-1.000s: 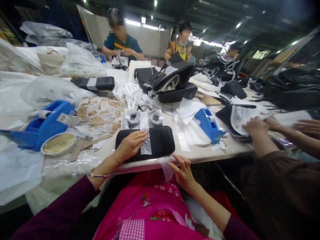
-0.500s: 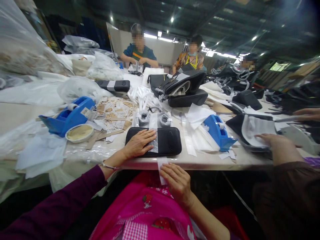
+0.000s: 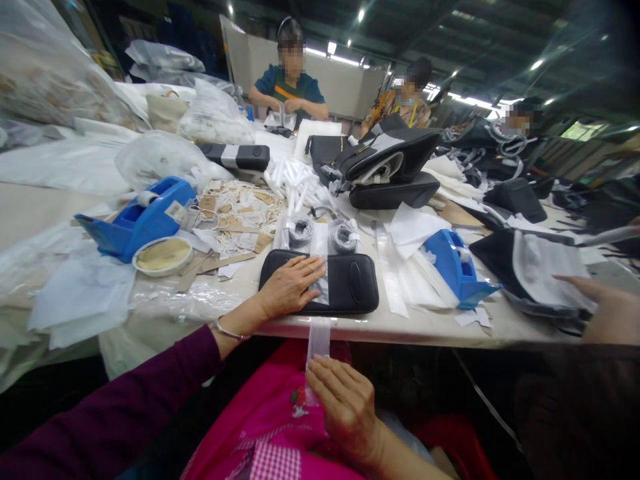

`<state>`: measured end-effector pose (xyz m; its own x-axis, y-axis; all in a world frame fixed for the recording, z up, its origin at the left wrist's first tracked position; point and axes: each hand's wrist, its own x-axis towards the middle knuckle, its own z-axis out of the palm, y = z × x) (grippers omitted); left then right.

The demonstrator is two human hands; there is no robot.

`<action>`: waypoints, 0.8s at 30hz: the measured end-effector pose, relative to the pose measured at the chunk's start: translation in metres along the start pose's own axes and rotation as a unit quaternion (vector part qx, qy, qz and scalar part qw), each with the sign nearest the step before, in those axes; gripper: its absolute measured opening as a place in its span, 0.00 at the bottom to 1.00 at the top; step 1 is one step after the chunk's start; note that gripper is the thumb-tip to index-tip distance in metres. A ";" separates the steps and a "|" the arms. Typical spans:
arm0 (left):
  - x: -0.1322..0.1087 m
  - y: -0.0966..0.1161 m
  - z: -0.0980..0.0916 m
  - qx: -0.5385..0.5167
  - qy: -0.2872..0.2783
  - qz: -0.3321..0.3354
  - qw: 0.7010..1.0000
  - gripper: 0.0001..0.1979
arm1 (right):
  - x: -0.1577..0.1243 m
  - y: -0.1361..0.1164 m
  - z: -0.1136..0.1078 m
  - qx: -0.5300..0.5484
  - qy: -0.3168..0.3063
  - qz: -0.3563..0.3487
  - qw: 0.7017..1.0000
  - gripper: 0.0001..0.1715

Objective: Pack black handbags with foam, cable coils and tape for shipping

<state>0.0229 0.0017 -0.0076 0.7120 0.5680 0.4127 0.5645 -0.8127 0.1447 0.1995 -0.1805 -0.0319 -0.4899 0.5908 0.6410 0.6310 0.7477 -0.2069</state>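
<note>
A black padded pouch [image 3: 350, 290] lies flat at the table's near edge. My left hand [image 3: 290, 288] rests on its left half, palm down with fingers stretched out. A clear plastic strip [image 3: 319, 339] runs across the pouch and hangs over the table edge. My right hand [image 3: 345, 403] is below the edge, over my pink apron, with its fingers closed on the strip's lower end. Behind the pouch lie two coiled grey straps [image 3: 300, 231] in clear wrap.
Two blue tape dispensers [image 3: 137, 217] [image 3: 457, 267] stand left and right of the pouch. A roll of tape [image 3: 163, 255], paper tags, white tubes and black bags [image 3: 390, 170] crowd the table. A neighbour's hand [image 3: 607, 307] works at the right. Three people sit across.
My right hand has drawn the clear strip down from the table edge toward my lap. My left hand stays pressed on the pouch. The view has shifted left.
</note>
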 end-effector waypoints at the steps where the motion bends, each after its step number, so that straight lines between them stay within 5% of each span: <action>1: 0.000 0.000 0.000 -0.001 0.002 -0.001 1.000 0.26 | 0.005 -0.002 -0.004 0.007 -0.001 -0.003 1.000 0.20; 6: 0.000 0.003 -0.003 -0.007 0.010 -0.002 1.000 0.25 | 0.075 0.015 -0.033 0.013 -0.016 -0.003 1.000 0.17; 12: -0.005 0.007 -0.005 -0.033 0.033 -0.006 0.999 0.18 | 0.167 0.087 -0.029 -0.037 -0.078 0.061 0.994 0.12; 20: -0.014 0.010 0.000 -0.158 0.127 -0.104 0.974 0.31 | 0.184 0.136 0.006 -0.043 -0.149 0.136 0.979 0.05; 24: -0.011 0.011 0.000 -0.141 0.107 -0.117 0.977 0.31 | 0.185 0.145 0.014 -0.051 -0.186 0.146 0.970 0.05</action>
<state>0.0212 -0.0138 -0.0109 0.4561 0.7267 0.5136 0.5416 -0.6847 0.4878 0.1927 0.0414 0.0463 -0.4521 0.8560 0.2506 0.8226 0.5088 -0.2539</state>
